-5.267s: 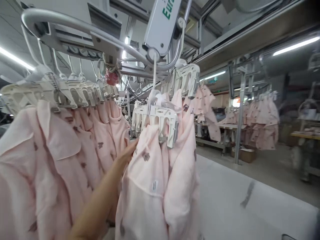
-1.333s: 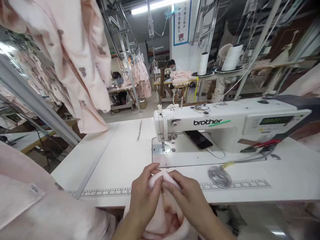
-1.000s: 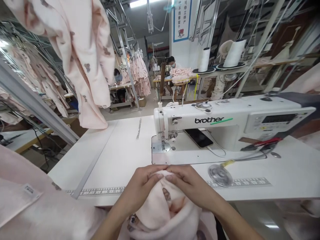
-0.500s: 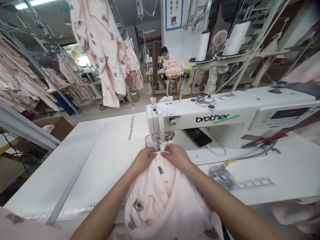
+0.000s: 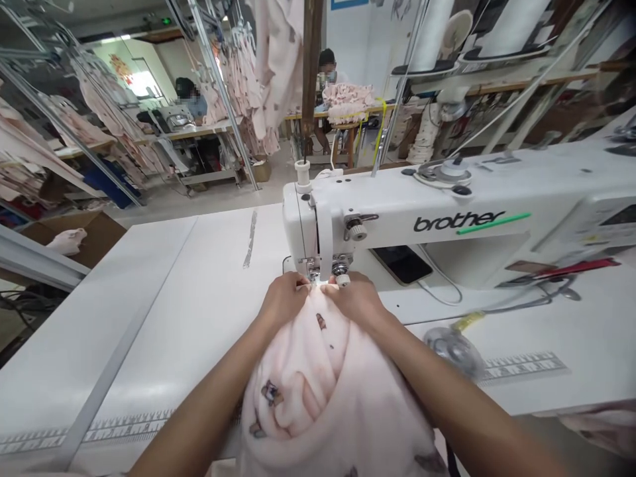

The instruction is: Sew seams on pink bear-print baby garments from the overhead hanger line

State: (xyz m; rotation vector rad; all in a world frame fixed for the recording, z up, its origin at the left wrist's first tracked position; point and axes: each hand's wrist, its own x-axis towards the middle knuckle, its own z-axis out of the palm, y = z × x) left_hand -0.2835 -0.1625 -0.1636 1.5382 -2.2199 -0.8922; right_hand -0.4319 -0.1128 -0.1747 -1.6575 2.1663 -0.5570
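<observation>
Pale pink fabric (image 5: 318,384) with small dark animal prints hangs in folds from the needle area of a white sewing machine (image 5: 387,218) down toward me. At the fabric's far edge, just left of the needle, my left hand (image 5: 283,298) is closed with its fingertips pinching the cloth. My right hand (image 5: 355,298) pinches the same edge just right of the needle, its fingers partly hidden behind the machine's thread-tension knob. The presser foot (image 5: 313,270) sits between the two hands, and the cloth's edge reaches it.
A phone (image 5: 402,264) with a white cable lies under the machine arm. Right of my forearm are a clear round object (image 5: 453,351) and a ruler (image 5: 527,364). Thread cones (image 5: 514,30) stand behind. Two people sit at machines farther off, among hanging pink garments (image 5: 243,86).
My view has come closer and tilted down. Both hands and the cloth's edge have moved forward to the presser foot, where a light now shines on the fabric.
</observation>
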